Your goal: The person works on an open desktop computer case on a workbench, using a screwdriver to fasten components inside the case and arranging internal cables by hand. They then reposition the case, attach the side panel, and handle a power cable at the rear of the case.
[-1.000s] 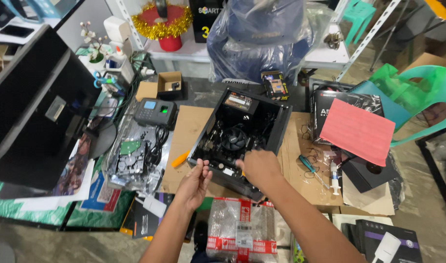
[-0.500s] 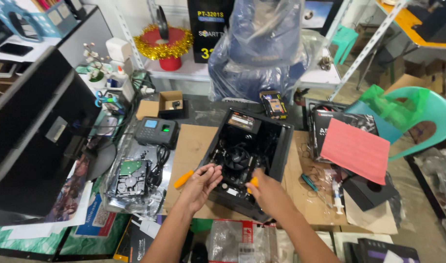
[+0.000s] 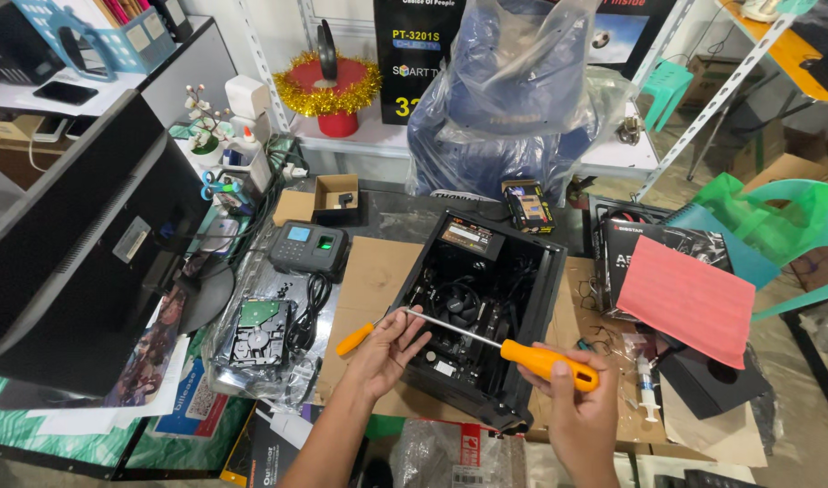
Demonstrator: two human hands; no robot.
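Open black computer case (image 3: 522,271) lies on its side on flat brown cardboard (image 3: 369,280), motherboard and round cooler fan showing inside. Left of it, a bare hard drive (image 3: 258,333) on silvery plastic wrap. Long screwdriver with orange handle (image 3: 550,363) held level across the case's near edge. Right hand (image 3: 572,411) clamped around the handle. Left hand (image 3: 391,348), fingers loosely curled, pinches the metal shaft near its tip. A second, small orange screwdriver (image 3: 355,339) lies on the cardboard just beside the left hand.

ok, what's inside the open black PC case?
Inside the black PC case: a round cooler fan on a board and dark cables. The near end is hidden by the screwdriver and hands.
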